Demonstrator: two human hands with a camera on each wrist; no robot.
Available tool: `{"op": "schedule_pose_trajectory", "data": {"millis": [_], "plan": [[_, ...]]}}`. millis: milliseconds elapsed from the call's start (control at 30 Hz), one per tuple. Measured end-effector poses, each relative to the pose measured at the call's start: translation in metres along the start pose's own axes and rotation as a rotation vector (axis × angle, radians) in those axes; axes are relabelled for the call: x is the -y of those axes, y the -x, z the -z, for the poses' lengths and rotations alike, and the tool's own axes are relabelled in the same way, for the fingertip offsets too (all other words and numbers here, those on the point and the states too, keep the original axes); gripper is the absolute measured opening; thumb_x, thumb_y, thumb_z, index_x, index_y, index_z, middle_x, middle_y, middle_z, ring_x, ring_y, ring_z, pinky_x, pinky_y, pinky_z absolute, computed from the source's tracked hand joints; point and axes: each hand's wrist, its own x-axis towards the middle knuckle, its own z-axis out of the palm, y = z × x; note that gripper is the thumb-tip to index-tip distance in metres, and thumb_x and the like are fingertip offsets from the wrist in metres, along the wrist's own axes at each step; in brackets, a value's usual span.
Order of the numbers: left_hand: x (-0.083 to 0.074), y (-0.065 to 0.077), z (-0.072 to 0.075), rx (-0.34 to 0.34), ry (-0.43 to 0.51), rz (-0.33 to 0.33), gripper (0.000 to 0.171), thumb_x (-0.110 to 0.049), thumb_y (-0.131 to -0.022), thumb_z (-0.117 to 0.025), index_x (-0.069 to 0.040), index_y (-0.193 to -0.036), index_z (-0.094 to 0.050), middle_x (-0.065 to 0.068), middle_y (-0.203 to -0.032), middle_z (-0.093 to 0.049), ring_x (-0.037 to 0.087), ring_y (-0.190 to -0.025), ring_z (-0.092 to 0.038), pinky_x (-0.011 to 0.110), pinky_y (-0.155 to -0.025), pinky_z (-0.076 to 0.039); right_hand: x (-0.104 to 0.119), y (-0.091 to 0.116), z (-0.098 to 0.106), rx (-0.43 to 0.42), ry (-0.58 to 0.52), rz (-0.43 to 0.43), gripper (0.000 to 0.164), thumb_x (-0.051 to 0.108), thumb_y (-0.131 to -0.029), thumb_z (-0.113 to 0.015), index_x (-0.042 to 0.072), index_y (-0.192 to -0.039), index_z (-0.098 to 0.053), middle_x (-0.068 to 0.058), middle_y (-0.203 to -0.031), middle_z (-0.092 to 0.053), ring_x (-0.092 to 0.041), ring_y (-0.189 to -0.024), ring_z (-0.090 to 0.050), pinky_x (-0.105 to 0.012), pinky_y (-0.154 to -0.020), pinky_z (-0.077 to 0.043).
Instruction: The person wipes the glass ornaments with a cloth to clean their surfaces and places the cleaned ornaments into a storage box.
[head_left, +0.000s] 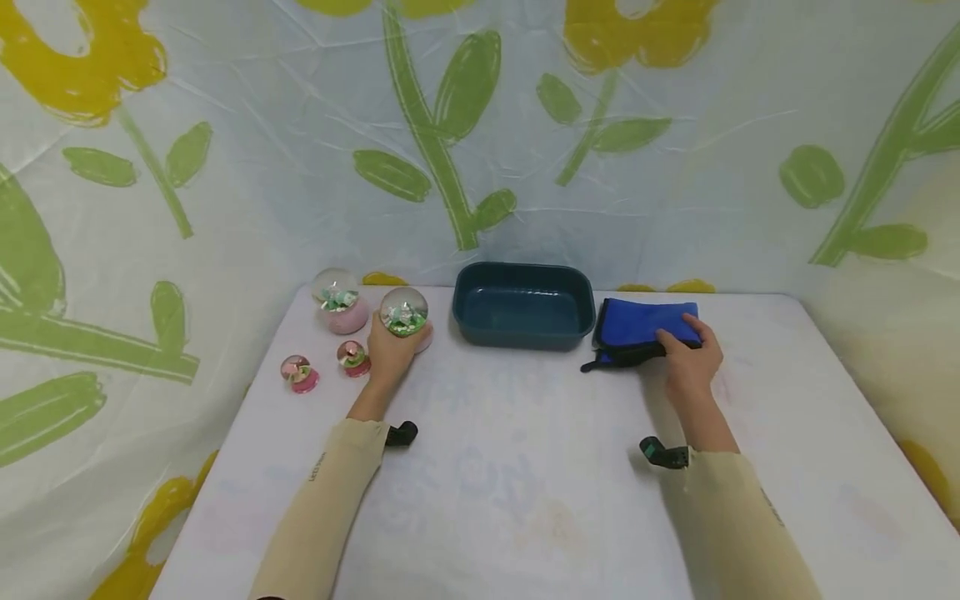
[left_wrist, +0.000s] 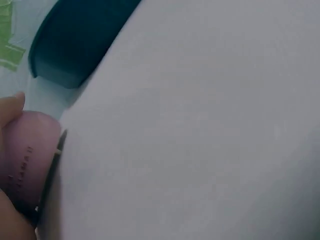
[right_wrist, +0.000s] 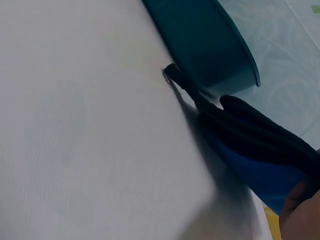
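In the head view my left hand (head_left: 392, 354) grips a snow globe (head_left: 405, 310) with green and white bits inside, at the back left of the table. Its pink base (left_wrist: 32, 155) shows lettering in the left wrist view, with thumb and fingers around it. My right hand (head_left: 692, 354) pinches the near right edge of a blue cloth with black edging (head_left: 641, 323), folded flat. A black loop (right_wrist: 175, 72) sticks out from its left corner in the right wrist view. Between the hands stands a dark teal rectangular tub (head_left: 523, 333), its inside bare.
Left of my left hand stands another large snow globe (head_left: 341, 304) on a pink base. Two small snow globes, one nearer the hand (head_left: 353, 358) and one farther left (head_left: 300, 374), sit in front of it. A flowered sheet (head_left: 315, 167) hangs right behind the table (head_left: 495, 467).
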Motion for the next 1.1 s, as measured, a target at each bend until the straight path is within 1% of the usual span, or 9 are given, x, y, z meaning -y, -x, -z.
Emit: {"op": "schedule_pose_trajectory", "data": {"millis": [67,267,400,467,600,700,867,1000,1100], "plan": [[0.003,0.001,-0.004,0.007,-0.003,0.008,0.089,-0.033,-0.067,-0.089,-0.003,-0.137,-0.042,0.016,-0.127,-0.057,0.028,-0.119,-0.052,0.045,-0.100,-0.039,0.000,-0.001,0.000,0.010,0.020,-0.014,0.060,0.007,-0.089,-0.068,0.025,-0.143,-0.048,0.008,-0.158,-0.019,-0.007,-0.142,-0.013,-0.027,-0.109,-0.028],[0.003,0.001,-0.012,0.072,-0.066,-0.039,0.097,-0.032,-0.066,-0.090,-0.001,-0.139,-0.033,0.019,-0.133,-0.050,0.031,-0.122,-0.049,0.046,-0.100,-0.039,-0.001,-0.002,0.002,-0.016,0.086,-0.014,0.057,0.004,-0.091,-0.064,0.025,-0.143,-0.048,0.007,-0.158,-0.019,-0.008,-0.142,-0.012,-0.027,-0.109,-0.028],[0.000,0.001,-0.011,0.046,-0.090,-0.021,0.093,-0.036,-0.064,-0.090,-0.003,-0.133,-0.037,0.019,-0.128,-0.054,0.033,-0.116,-0.053,0.050,-0.093,-0.043,-0.001,0.001,0.002,-0.028,0.154,0.014,0.055,0.003,-0.092,-0.059,0.023,-0.142,-0.048,0.004,-0.158,-0.021,-0.009,-0.143,-0.013,-0.028,-0.110,-0.026],[0.000,0.003,-0.009,0.027,-0.083,-0.016,0.089,-0.036,-0.062,-0.091,-0.004,-0.128,-0.041,0.018,-0.124,-0.057,0.032,-0.113,-0.055,0.049,-0.091,-0.044,0.000,0.005,0.003,-0.022,0.226,0.045,0.054,0.003,-0.092,-0.056,0.021,-0.142,-0.048,0.002,-0.157,-0.024,-0.011,-0.143,-0.015,-0.030,-0.111,-0.026],[-0.003,0.006,-0.003,0.016,-0.004,-0.033,0.083,-0.032,-0.058,-0.094,-0.006,-0.123,-0.049,0.012,-0.119,-0.061,0.024,-0.109,-0.057,0.044,-0.092,-0.046,0.004,0.013,0.003,0.012,0.381,0.171,0.053,0.005,-0.092,-0.053,0.015,-0.144,-0.047,-0.002,-0.155,-0.031,-0.014,-0.142,-0.021,-0.033,-0.112,-0.025],[-0.003,0.014,0.002,0.025,0.082,-0.035,0.078,-0.029,-0.060,-0.093,-0.006,-0.123,-0.053,0.009,-0.119,-0.060,0.020,-0.108,-0.055,0.041,-0.093,-0.044,0.000,0.021,0.006,0.045,0.421,0.250,0.051,0.010,-0.094,-0.054,0.015,-0.144,-0.046,-0.003,-0.154,-0.033,-0.014,-0.142,-0.022,-0.034,-0.113,-0.023],[-0.008,0.022,0.011,0.036,0.164,-0.050,0.073,-0.024,-0.063,-0.091,-0.007,-0.123,-0.054,0.008,-0.119,-0.055,0.023,-0.108,-0.051,0.044,-0.092,-0.042,0.012,0.036,0.005,0.082,0.362,0.322,0.047,0.015,-0.096,-0.055,0.020,-0.142,-0.049,-0.001,-0.153,-0.034,-0.015,-0.142,-0.024,-0.036,-0.111,-0.027],[-0.021,0.027,0.013,0.094,0.231,-0.067,0.074,-0.021,-0.061,-0.092,-0.010,-0.120,-0.048,0.007,-0.119,-0.051,0.023,-0.109,-0.048,0.043,-0.089,-0.043,0.036,0.050,0.005,0.103,0.308,0.358,0.045,0.013,-0.096,-0.056,0.021,-0.139,-0.052,-0.001,-0.152,-0.034,-0.021,-0.141,-0.028,-0.040,-0.106,-0.035],[-0.032,0.027,0.016,0.104,0.299,-0.097,0.073,-0.016,-0.061,-0.092,-0.008,-0.119,-0.047,0.008,-0.120,-0.050,0.023,-0.109,-0.048,0.042,-0.089,-0.044,0.054,0.060,0.001,0.144,0.293,0.390,0.045,0.013,-0.096,-0.057,0.023,-0.140,-0.052,-0.001,-0.153,-0.032,-0.025,-0.141,-0.029,-0.042,-0.104,-0.037]]}}
